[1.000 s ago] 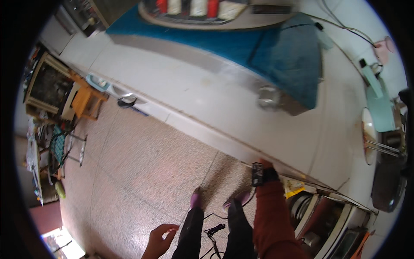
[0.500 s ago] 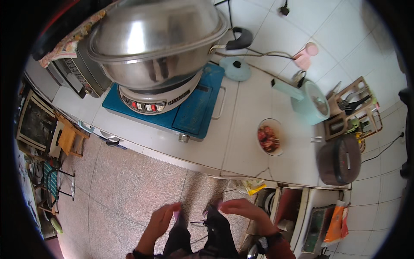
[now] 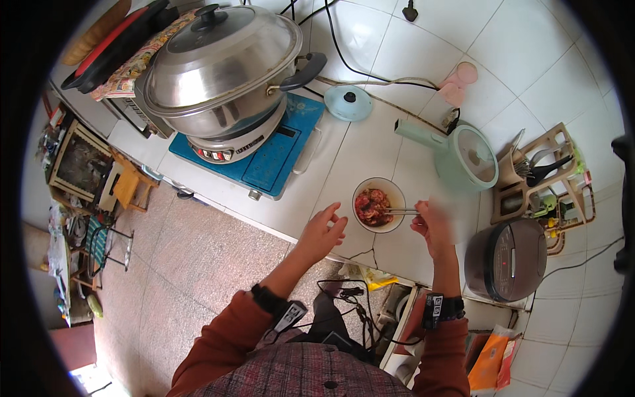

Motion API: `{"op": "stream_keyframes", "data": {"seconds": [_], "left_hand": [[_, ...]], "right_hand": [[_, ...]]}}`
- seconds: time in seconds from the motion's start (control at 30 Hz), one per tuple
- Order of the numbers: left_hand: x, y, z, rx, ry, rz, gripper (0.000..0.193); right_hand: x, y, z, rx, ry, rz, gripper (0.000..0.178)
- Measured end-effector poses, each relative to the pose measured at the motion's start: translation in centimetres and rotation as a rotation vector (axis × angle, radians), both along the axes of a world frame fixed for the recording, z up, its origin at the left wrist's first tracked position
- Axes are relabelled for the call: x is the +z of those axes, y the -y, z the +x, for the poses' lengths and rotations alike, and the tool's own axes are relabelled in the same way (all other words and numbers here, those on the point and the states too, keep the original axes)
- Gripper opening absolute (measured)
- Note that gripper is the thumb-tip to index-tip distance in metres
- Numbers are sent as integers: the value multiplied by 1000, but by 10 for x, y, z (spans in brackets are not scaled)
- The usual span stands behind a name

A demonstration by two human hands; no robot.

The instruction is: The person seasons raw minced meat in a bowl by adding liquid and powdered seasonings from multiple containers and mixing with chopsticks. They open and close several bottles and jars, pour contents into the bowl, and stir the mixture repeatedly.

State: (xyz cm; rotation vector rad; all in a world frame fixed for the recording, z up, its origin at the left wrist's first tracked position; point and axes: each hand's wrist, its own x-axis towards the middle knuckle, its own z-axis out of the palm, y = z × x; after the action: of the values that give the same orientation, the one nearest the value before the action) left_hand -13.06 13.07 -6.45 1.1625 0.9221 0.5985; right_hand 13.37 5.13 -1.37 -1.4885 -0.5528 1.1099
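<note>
A white bowl (image 3: 397, 193) with a dark rim stands on the tiled counter, holding what looks like chopped raw red meat (image 3: 372, 206). My right hand (image 3: 433, 223), to the right of the bowl, is closed around a pair of metal chopsticks (image 3: 401, 212); their tips reach into the meat. A blurred patch covers part of that hand's outer edge. My left hand (image 3: 323, 231) is empty with fingers apart, a short way left of the bowl and not touching it.
A large lidded steel pot (image 3: 225, 66) sits on a blue cooktop (image 3: 264, 159) at left. Behind the bowl are a pale blue lid (image 3: 348, 103) and a green saucepan (image 3: 463, 159). A brown rice cooker (image 3: 506, 258) and a utensil rack (image 3: 536, 172) stand at right.
Both hands have risen from beside my legs to the counter. My right hand has taken up the chopsticks that lay right of the bowl. The view has shifted.
</note>
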Motion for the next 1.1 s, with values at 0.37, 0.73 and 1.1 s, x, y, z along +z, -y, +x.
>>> {"op": "stream_keyframes", "data": {"seconds": [0.37,0.73,1.1], "left_hand": [[-25,-8,60,172,-307,358,49],[-24,-9,51,123,-293,352,49],[-26,-11,52,175,-246,382,50]], "right_hand": [[43,10,-29,287,540,147,14],[49,0,-19,172,470,27,13],[29,-8,-3,-79,356,76,21]]}}
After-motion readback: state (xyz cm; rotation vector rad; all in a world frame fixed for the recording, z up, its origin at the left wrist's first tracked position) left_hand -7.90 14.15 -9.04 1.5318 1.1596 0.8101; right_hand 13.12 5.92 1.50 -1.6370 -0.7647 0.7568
